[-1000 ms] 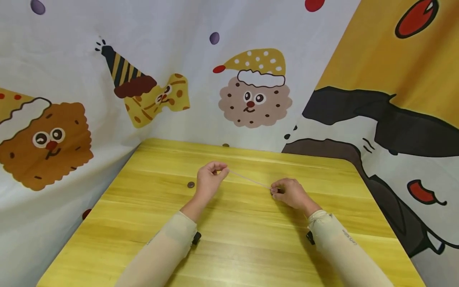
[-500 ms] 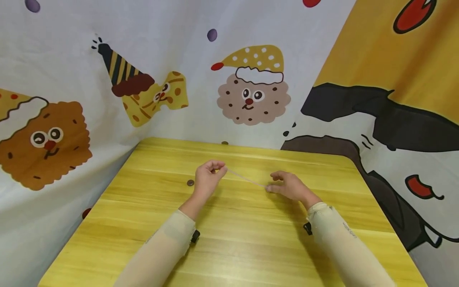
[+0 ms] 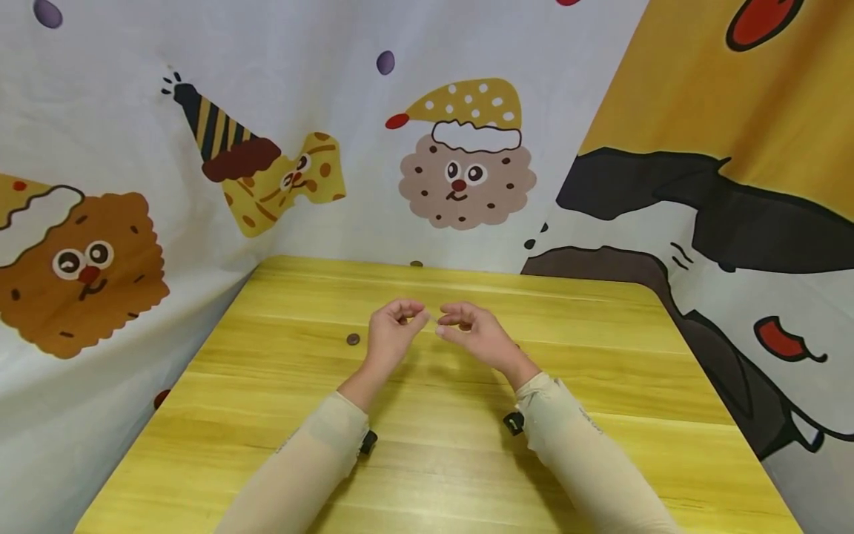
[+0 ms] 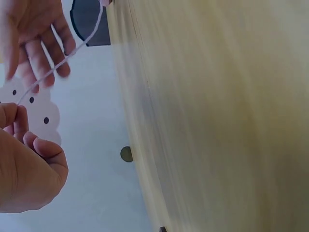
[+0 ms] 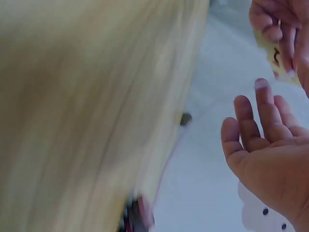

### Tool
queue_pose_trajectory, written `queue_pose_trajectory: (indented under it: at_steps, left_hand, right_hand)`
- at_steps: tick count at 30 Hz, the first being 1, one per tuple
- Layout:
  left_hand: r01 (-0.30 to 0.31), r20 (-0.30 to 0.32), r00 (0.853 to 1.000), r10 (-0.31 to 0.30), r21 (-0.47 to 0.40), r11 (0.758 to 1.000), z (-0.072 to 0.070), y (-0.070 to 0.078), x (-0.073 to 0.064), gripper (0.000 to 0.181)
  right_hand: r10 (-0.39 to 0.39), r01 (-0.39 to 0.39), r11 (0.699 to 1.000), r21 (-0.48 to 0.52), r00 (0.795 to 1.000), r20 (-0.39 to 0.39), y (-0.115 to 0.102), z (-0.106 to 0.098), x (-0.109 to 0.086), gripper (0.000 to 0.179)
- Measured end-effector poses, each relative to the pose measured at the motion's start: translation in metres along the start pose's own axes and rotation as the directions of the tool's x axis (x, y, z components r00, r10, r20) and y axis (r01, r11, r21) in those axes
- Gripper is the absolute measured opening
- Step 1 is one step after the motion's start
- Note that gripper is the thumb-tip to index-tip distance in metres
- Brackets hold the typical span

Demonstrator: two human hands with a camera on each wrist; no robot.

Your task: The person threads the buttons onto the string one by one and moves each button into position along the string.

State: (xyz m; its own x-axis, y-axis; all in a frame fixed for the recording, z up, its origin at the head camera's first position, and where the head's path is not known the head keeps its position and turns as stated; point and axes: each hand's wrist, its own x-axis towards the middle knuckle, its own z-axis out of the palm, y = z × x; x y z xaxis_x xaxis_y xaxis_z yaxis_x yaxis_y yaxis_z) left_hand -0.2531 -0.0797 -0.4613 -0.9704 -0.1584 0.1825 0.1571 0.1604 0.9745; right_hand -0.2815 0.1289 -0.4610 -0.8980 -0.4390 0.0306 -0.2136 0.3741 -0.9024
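Near the middle of the table my left hand [image 3: 390, 331] pinches one end of a thin pale pink string [image 4: 61, 63] between thumb and finger. Close on its right, my right hand [image 3: 477, 335] has spread, slightly bent fingers [image 5: 268, 113]. In the wrist views no string lies within the right hand's grip; the string passes by it and runs down toward the table. At the string's low end sits a small dark and pink cluster [image 5: 136, 215], blurred, its kind unclear. It is mostly hidden behind the right wrist in the head view.
A small round brown button-like disc [image 3: 353, 339] lies left of the left hand on the yellow wood table [image 3: 427, 460]. A cloth with cartoon prints [image 3: 467, 185] hangs behind the table's far edge.
My right hand has let go of the dark cluster at the string's far end and moved left, close to the left hand. The left hand stays in place, still pinching the string.
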Motion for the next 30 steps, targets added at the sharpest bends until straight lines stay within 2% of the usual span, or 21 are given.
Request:
queue_pose_trajectory:
  at_steps: [2, 7, 12, 16, 19, 22, 24, 25, 28, 30]
  left_hand:
    - [0.002, 0.004, 1.000, -0.002, -0.005, 1.000, 0.001, -0.001, -0.001, 0.014]
    - [0.016, 0.008, 1.000, -0.016, -0.020, 1.000, 0.001, -0.003, -0.001, 0.019]
    - [0.022, 0.012, 1.000, -0.022, -0.021, 1.000, 0.001, -0.006, -0.002, 0.019]
    - [0.018, 0.022, 1.000, -0.018, -0.016, 1.000, 0.000, -0.008, -0.003, 0.017]
    - [0.029, 0.031, 0.999, -0.029, 0.025, 0.999, -0.005, -0.008, -0.004, 0.016]
    - [0.042, 0.048, 0.998, -0.048, 0.133, 0.990, -0.022, -0.010, -0.001, 0.020]
    - [0.035, 0.069, 0.996, -0.053, 0.248, 0.968, -0.040, -0.013, 0.003, 0.026]
    - [0.030, 0.081, 0.995, -0.059, 0.319, 0.947, -0.050, -0.015, 0.006, 0.029]
    - [0.015, 0.122, 0.988, -0.090, 0.509, 0.860, -0.081, -0.022, 0.013, 0.039]
    - [0.022, 0.148, 0.980, -0.130, 0.574, 0.819, -0.098, -0.027, 0.018, 0.046]
  right_hand:
    - [0.007, -0.007, 0.999, 0.037, 1.000, -0.008, -0.003, 0.008, 0.003, 0.051]
    - [0.037, -0.030, 0.996, 0.089, 0.996, -0.077, -0.003, 0.016, 0.004, 0.034]
    - [0.056, -0.046, 0.996, 0.075, 0.989, -0.133, -0.001, 0.017, 0.001, 0.024]
    - [0.056, -0.050, 0.998, 0.046, 0.990, -0.126, 0.000, 0.018, 0.000, 0.024]
    - [0.049, -0.047, 0.999, 0.025, 0.993, -0.105, 0.001, 0.020, -0.001, 0.024]
    - [0.035, -0.035, 0.999, 0.001, 0.995, -0.095, -0.001, 0.019, -0.003, 0.024]
    - [0.030, -0.032, 0.999, -0.016, 0.995, -0.100, -0.002, 0.018, -0.004, 0.024]
    - [0.031, -0.034, 0.999, -0.024, 0.994, -0.103, -0.002, 0.017, -0.005, 0.024]
    - [0.042, -0.047, 0.998, -0.038, 0.992, -0.122, -0.002, 0.013, -0.007, 0.024]
    - [0.049, -0.055, 0.998, -0.035, 0.990, -0.133, -0.001, 0.011, -0.007, 0.024]
